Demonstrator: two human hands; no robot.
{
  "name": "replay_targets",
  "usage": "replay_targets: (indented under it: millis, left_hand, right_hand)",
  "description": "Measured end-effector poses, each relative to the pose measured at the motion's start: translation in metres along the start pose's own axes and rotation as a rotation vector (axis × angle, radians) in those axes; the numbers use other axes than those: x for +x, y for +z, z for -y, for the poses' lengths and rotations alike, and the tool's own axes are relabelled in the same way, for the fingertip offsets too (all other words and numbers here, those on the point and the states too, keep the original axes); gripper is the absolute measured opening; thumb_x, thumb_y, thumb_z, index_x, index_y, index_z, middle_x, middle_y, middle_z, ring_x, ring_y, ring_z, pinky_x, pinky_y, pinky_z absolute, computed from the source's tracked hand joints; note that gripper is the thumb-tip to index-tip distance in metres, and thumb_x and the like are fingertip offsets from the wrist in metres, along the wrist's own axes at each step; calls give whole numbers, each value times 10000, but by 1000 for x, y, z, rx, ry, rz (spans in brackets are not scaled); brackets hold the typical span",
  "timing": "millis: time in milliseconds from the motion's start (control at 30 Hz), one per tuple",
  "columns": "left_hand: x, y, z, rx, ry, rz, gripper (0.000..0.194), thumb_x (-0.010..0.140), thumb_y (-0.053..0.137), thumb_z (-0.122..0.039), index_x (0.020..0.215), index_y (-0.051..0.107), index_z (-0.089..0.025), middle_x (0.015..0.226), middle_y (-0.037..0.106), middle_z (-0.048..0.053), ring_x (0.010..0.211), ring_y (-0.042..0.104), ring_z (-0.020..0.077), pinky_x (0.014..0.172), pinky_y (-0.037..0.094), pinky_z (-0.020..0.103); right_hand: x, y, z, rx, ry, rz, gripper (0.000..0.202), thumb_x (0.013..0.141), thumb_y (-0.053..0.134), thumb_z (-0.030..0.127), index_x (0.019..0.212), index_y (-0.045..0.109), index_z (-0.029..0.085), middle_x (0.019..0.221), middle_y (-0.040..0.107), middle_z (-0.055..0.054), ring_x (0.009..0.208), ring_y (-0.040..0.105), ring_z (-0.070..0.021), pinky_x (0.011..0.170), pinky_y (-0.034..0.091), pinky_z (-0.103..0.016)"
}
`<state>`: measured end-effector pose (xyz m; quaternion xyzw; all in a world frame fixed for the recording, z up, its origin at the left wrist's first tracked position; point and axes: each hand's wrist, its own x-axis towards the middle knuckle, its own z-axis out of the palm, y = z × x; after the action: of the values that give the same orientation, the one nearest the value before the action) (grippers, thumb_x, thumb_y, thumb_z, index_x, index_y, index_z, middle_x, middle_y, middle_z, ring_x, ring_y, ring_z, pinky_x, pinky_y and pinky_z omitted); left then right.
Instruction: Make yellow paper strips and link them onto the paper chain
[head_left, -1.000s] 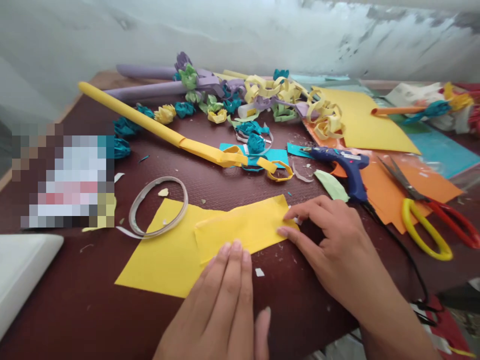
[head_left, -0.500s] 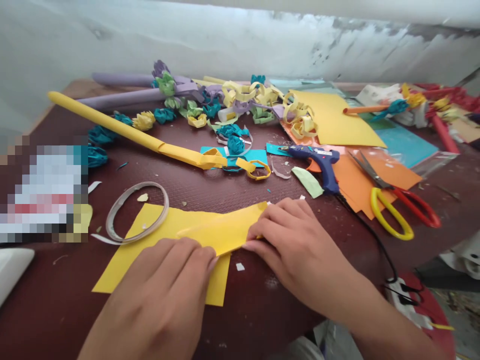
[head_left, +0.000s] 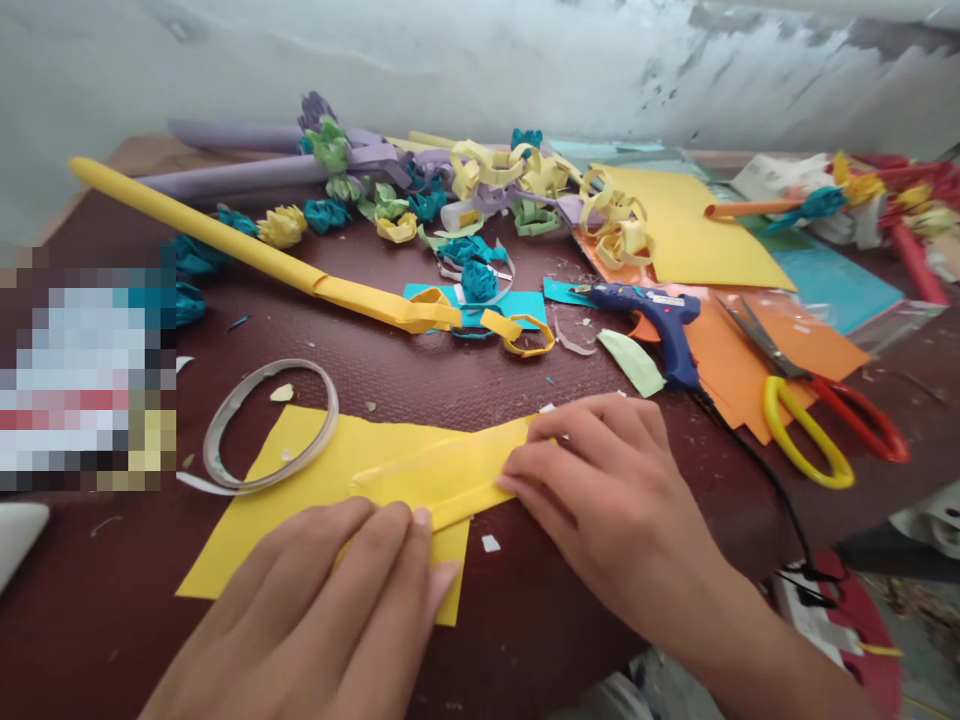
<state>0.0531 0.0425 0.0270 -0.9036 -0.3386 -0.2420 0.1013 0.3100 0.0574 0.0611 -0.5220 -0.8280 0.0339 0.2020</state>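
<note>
A strip of yellow paper with a narrow fold along its near edge lies slantwise over a larger yellow sheet. My left hand presses fingertips on the strip's near left edge, its thumb poking out below. At the strip's right end, my right hand pinches the paper between thumb and fingers. Partly over the big sheet's far left corner rests a ring of whitish tape. Behind lies a yellow paper tube that runs into a folded strip and loops.
Right of centre are a blue glue gun, its cord trailing to a power strip, and scissors with yellow and red handles. Orange sheets lie beneath. Paper flowers, yellow loops and purple tubes crowd the back.
The strip's near edge now shows a narrow folded band pressed flatter. My left fingers have straightened along it, the thumb now showing below. The view has shifted slightly.
</note>
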Motion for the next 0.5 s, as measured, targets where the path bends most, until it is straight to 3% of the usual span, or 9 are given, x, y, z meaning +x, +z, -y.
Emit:
replay_targets:
  millis: [100, 200, 267, 400, 500]
  left_hand:
    - [3, -5, 0, -16, 24, 66, 340, 975, 517, -80, 1289, 642, -120, 1137, 737, 140, 1112, 661, 337, 1049, 494, 504]
    - [3, -6, 2, -12, 46, 57, 360, 950, 540, -46, 1298, 629, -79, 1146, 727, 176, 1127, 652, 372, 1047, 489, 537]
    - [0, -1, 5, -30, 21, 38, 373, 950, 528, -64, 1305, 633, -116, 1169, 728, 160, 1133, 659, 367, 1046, 497, 540]
    - [-6, 12, 16, -92, -168, -6, 323, 992, 463, -181, 1227, 669, -260, 1101, 743, 43, 1052, 680, 280, 996, 516, 450]
    - [-10, 17, 25, -17, -186, 29, 275, 980, 506, -202, 1159, 690, -302, 1021, 743, 12, 935, 666, 262, 893, 500, 448]
  right_hand:
    - [-4, -1, 1, 38, -169, 34, 154, 1061, 583, 207, 1065, 735, 180, 993, 720, -37, 951, 562, -215, 879, 388, -401]
    - [-4, 0, 2, 67, -142, 30, 171, 1046, 635, 302, 1072, 742, 171, 987, 715, -43, 915, 567, -213, 847, 401, -399]
    - [-3, 1, 3, 68, -96, 13, 166, 1051, 627, 302, 1036, 745, 185, 986, 714, -40, 920, 569, -212, 850, 402, -394]
    - [3, 2, 3, 80, 22, 26, 225, 1072, 576, 295, 947, 730, 190, 943, 697, -44, 904, 557, -217, 846, 408, -391]
    - [8, 2, 3, 38, 116, 58, 245, 1070, 563, 302, 899, 702, 195, 902, 674, -52, 877, 535, -232, 850, 407, -414]
